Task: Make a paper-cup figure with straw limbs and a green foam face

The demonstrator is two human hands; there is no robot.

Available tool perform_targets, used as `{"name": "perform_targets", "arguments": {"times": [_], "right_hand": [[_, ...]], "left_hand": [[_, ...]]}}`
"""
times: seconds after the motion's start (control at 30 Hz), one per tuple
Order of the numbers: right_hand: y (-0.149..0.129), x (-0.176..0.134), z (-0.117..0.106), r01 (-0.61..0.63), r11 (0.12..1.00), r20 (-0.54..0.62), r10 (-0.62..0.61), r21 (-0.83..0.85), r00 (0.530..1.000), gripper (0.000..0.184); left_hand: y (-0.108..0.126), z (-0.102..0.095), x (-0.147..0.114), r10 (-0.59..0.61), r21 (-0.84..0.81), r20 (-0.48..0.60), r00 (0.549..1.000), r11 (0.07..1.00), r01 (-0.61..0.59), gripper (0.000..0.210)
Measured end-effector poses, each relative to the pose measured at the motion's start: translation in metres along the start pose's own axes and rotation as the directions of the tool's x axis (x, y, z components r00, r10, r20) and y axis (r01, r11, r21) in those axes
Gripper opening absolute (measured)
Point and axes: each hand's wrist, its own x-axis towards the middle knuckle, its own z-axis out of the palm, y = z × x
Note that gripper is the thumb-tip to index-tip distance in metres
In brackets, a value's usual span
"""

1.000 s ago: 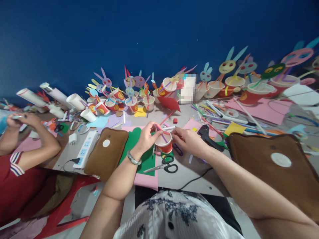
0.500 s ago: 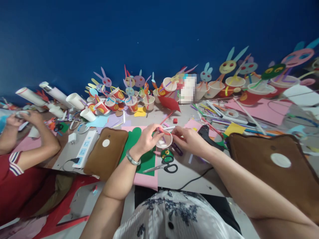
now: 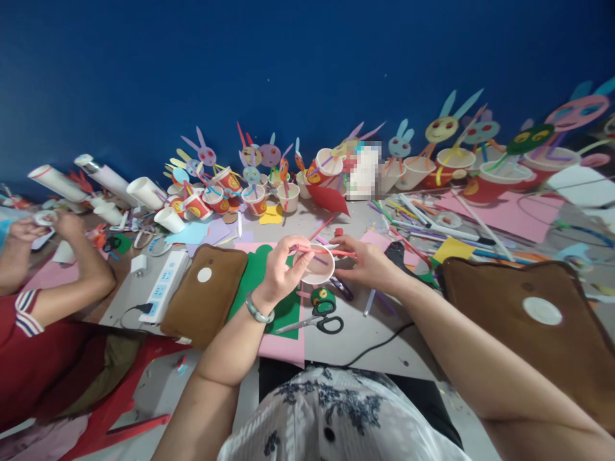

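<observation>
My left hand [image 3: 287, 264] is closed, its fingertips pinching a thin red strip [image 3: 323, 250] above a white paper cup [image 3: 318, 274]; its thumb is by the cup's left rim. My right hand [image 3: 368, 261] has its fingers closed at the right end of that strip, beside the cup's right rim. Whether either hand also grips the cup, I cannot tell. A purple piece shows inside the cup. In front of it lie a small green roll [image 3: 323, 299] with yellow spots and dark-handled scissors [image 3: 317, 323].
Brown cushion-like pads [image 3: 204, 298] lie on both sides, with a power strip [image 3: 166, 286] at left. Cups with paper rabbit figures [image 3: 254, 198] line the wall. A glue gun [image 3: 396, 261] and colored sticks [image 3: 432, 224] are at right. At left, another person's hands [image 3: 67, 224] hold something white.
My hands have moved apart slightly, the right one shifting rightward. More of the cup's opening and the red strip across it now shows. The white stick at my fingers is no longer visible there.
</observation>
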Motion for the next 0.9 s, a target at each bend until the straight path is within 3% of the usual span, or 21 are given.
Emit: {"name": "perform_targets", "arguments": {"times": [0.13,0.27,0.47,0.63,0.9], "right_hand": [[0.007,0.004,0.001,0.057,0.983,0.051,-0.067,0.175,0.996,0.054],[0.004,0.003,0.009,0.118,0.953,0.096,-0.15,0.278,0.984,0.058],[-0.003,0.001,0.015,0.185,0.958,0.132,-0.217,0.218,0.967,0.051],[0.0,0.001,0.016,0.17,0.969,0.099,-0.19,0.179,0.977,0.053],[0.002,0.0,0.02,0.193,0.967,0.003,-0.196,0.165,0.981,0.04]], "left_hand": [[-0.001,0.0,-0.002,-0.025,-0.076,-0.108,0.994,0.997,0.017,0.015],[0.001,0.001,-0.003,0.02,-0.026,-0.063,0.998,0.999,-0.021,0.015],[0.005,0.006,-0.004,0.119,0.108,0.062,0.991,0.986,-0.125,0.023],[0.002,0.008,-0.005,0.133,0.215,0.079,0.988,0.966,-0.147,0.042],[0.005,0.008,-0.004,0.268,0.354,0.086,0.96,0.892,-0.281,0.037]]}}
